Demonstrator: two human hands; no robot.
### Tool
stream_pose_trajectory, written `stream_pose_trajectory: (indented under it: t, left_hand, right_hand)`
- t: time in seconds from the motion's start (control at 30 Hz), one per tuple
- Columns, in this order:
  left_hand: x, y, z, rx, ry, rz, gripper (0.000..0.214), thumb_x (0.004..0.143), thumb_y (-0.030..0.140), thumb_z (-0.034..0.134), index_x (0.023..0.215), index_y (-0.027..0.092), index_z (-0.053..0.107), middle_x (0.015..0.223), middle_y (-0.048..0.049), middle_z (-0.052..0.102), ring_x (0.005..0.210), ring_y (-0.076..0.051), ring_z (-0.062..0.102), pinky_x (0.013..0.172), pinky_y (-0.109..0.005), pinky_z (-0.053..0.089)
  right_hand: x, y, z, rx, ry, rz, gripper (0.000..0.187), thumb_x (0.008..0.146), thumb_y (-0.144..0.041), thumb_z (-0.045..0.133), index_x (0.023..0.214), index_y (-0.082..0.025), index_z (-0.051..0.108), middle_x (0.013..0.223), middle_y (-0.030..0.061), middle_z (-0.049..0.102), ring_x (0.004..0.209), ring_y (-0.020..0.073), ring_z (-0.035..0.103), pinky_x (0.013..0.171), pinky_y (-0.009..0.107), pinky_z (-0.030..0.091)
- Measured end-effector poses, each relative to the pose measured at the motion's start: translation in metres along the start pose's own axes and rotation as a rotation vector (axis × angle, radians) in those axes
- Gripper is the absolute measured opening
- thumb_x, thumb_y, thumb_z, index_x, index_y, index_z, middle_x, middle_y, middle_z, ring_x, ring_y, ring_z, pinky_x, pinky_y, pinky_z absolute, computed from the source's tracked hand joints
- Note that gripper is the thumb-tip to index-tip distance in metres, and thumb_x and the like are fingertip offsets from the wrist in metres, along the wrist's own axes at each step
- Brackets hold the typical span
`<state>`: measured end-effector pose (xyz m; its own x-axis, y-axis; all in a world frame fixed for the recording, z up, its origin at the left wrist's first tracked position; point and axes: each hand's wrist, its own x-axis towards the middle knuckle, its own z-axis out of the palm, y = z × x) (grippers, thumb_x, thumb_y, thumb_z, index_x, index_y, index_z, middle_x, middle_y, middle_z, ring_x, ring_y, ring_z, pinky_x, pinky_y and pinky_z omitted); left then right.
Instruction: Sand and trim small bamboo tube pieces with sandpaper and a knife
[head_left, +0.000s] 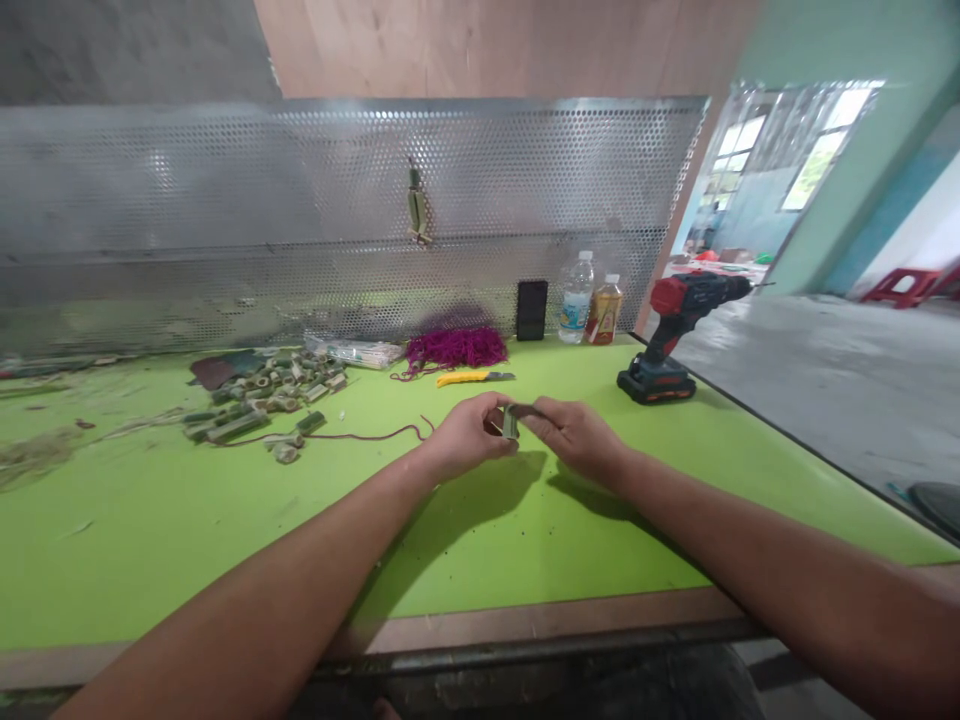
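While the left hand [474,432] pinches the bamboo piece [511,424], the right hand [576,434], pinching a dark strip [526,410], should press lightly and evenly.

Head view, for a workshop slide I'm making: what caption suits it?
Both hands at a short green piece over a lime-green tabletop, yellow-handled knife lying beyond.

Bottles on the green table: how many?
2: a clear bottle before the perforated panel, and an amber bottle just right of it, nearer the drill.
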<state>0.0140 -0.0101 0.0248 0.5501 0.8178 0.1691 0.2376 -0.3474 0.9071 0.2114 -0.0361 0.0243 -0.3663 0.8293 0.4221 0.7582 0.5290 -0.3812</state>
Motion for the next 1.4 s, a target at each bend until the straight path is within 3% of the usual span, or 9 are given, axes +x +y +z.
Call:
stream_pose_trajectory:
  t: [0.1, 0.3, 0.57, 0.7, 0.87, 1.0, 1.1, 1.27, 1.4]
  left_hand:
    - [0.0, 0.0, 0.0, 0.006, 0.041, 0.004, 0.043, 0.064, 0.011, 0.074, 0.105, 0.015, 0.059, 0.083, -0.0016, 0.064, 0.072, -0.013, 0.06, 0.063, -0.025, 0.048]
    - [-0.001, 0.001, -0.001, -0.08, 0.026, -0.037, 0.051, 0.065, 0.011, 0.077, 0.112, 0.016, 0.057, 0.086, -0.0037, 0.066, 0.077, -0.015, 0.065, 0.071, -0.031, 0.054]
    - [-0.003, 0.001, 0.003, -0.345, -0.119, 0.019, 0.061, 0.074, 0.01, 0.072, 0.131, 0.019, 0.055, 0.119, -0.0103, 0.066, 0.099, -0.019, 0.068, 0.09, -0.035, 0.053]
    - [-0.002, 0.002, 0.002, -0.367, 0.019, -0.043, 0.048, 0.074, 0.016, 0.074, 0.121, 0.014, 0.062, 0.1, -0.0079, 0.07, 0.088, -0.016, 0.069, 0.089, -0.037, 0.054]
    - [0.001, 0.003, 0.0, -0.305, 0.133, -0.055, 0.071, 0.072, 0.013, 0.076, 0.137, 0.02, 0.05, 0.09, -0.0028, 0.066, 0.082, -0.014, 0.066, 0.08, -0.033, 0.053]
    - [0.0, 0.003, 0.003, -0.071, 0.157, -0.033, 0.04, 0.069, 0.02, 0.077, 0.108, 0.016, 0.066, 0.076, 0.0016, 0.06, 0.068, -0.01, 0.056, 0.064, -0.024, 0.045]
    - [-0.001, 0.003, 0.006, 0.017, 0.207, -0.056, 0.025, 0.065, 0.025, 0.079, 0.082, 0.015, 0.064, 0.062, 0.0062, 0.049, 0.055, -0.007, 0.043, 0.052, -0.021, 0.034]
    - [-0.002, 0.008, 0.006, -0.151, 0.227, -0.048, 0.029, 0.064, 0.025, 0.078, 0.083, 0.015, 0.059, 0.075, 0.0014, 0.062, 0.066, -0.01, 0.056, 0.063, -0.025, 0.045]
    - [-0.002, 0.009, 0.005, -0.056, 0.261, -0.066, 0.027, 0.064, 0.025, 0.079, 0.08, 0.015, 0.059, 0.071, 0.0018, 0.06, 0.061, -0.009, 0.052, 0.057, -0.023, 0.041]
  right_hand:
    - [0.001, -0.005, 0.001, -0.067, -0.095, -0.033, 0.034, 0.098, -0.043, 0.041, 0.084, -0.018, 0.059, 0.069, 0.0029, 0.059, 0.06, 0.0139, 0.047, 0.056, 0.026, 0.024]
    - [0.002, 0.003, -0.001, 0.053, 0.145, 0.126, 0.039, 0.098, -0.048, 0.038, 0.08, -0.019, 0.055, 0.063, 0.001, 0.055, 0.056, 0.0136, 0.046, 0.055, 0.026, 0.026]
    - [0.001, -0.003, 0.003, 0.039, 0.011, 0.035, 0.033, 0.098, -0.042, 0.04, 0.083, -0.018, 0.057, 0.07, 0.0028, 0.06, 0.06, 0.0135, 0.048, 0.057, 0.026, 0.026]
    - [0.001, 0.001, 0.001, 0.032, 0.024, 0.025, 0.034, 0.098, -0.043, 0.041, 0.079, -0.018, 0.056, 0.065, 0.0009, 0.057, 0.058, 0.0127, 0.045, 0.055, 0.026, 0.024]
    - [0.001, 0.004, -0.002, 0.036, 0.092, 0.039, 0.037, 0.098, -0.046, 0.04, 0.076, -0.019, 0.053, 0.061, -0.0011, 0.051, 0.055, 0.012, 0.042, 0.054, 0.026, 0.023]
    - [0.001, -0.004, 0.0, 0.052, 0.107, 0.022, 0.038, 0.098, -0.046, 0.039, 0.076, -0.019, 0.053, 0.063, -0.0004, 0.051, 0.057, 0.0123, 0.043, 0.055, 0.026, 0.023]
    - [0.001, -0.006, 0.001, 0.01, 0.053, 0.001, 0.037, 0.097, -0.045, 0.04, 0.076, -0.019, 0.054, 0.063, -0.0002, 0.052, 0.056, 0.0123, 0.042, 0.055, 0.026, 0.023]
    - [0.001, 0.001, -0.002, 0.027, 0.12, 0.045, 0.038, 0.098, -0.048, 0.039, 0.075, -0.019, 0.052, 0.063, 0.0002, 0.052, 0.057, 0.0129, 0.042, 0.056, 0.026, 0.025]
    - [-0.001, -0.004, -0.001, 0.049, 0.098, 0.018, 0.038, 0.098, -0.047, 0.039, 0.077, -0.019, 0.053, 0.064, 0.0, 0.052, 0.057, 0.0126, 0.043, 0.055, 0.026, 0.024]
